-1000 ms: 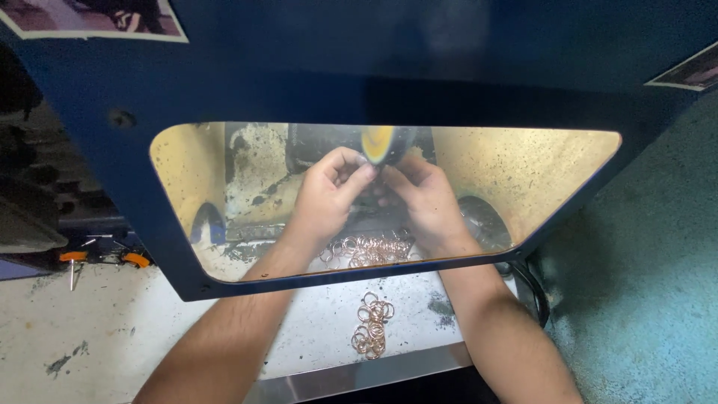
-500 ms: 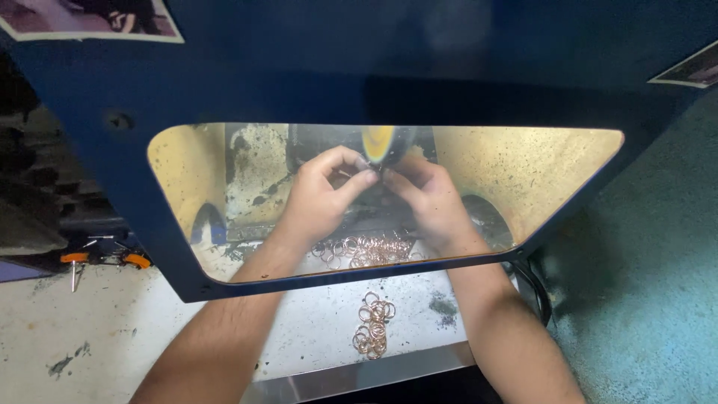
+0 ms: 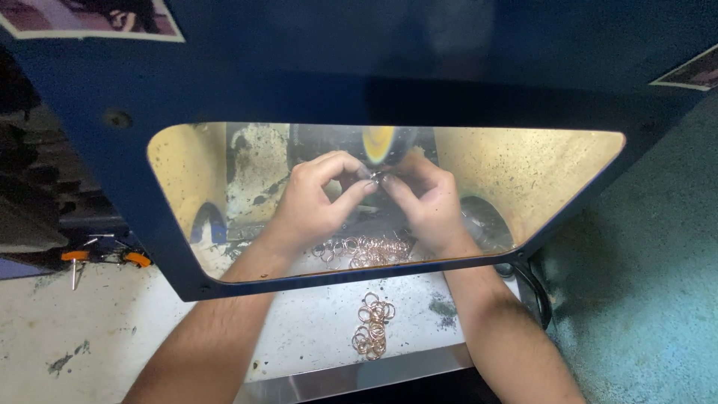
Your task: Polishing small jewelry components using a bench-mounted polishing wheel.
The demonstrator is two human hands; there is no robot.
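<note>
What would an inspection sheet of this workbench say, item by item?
Surface: pale, stained bench top with a metal front edge.
Job's things: small ring pinched at a spinning polishing wheel.
Clutter: loose coppery rings in a pile behind the window and a cluster in front.
Hands: left hand and right hand meet on the ring.
Cables: black cable at right.
Surroundings: blue hood with a clear window; orange-handled tool at left.

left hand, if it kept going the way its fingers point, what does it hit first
The left hand points at the small ring pinched between both hands, with the right hand just beyond. Depth to the wheel behind is unclear.
</note>
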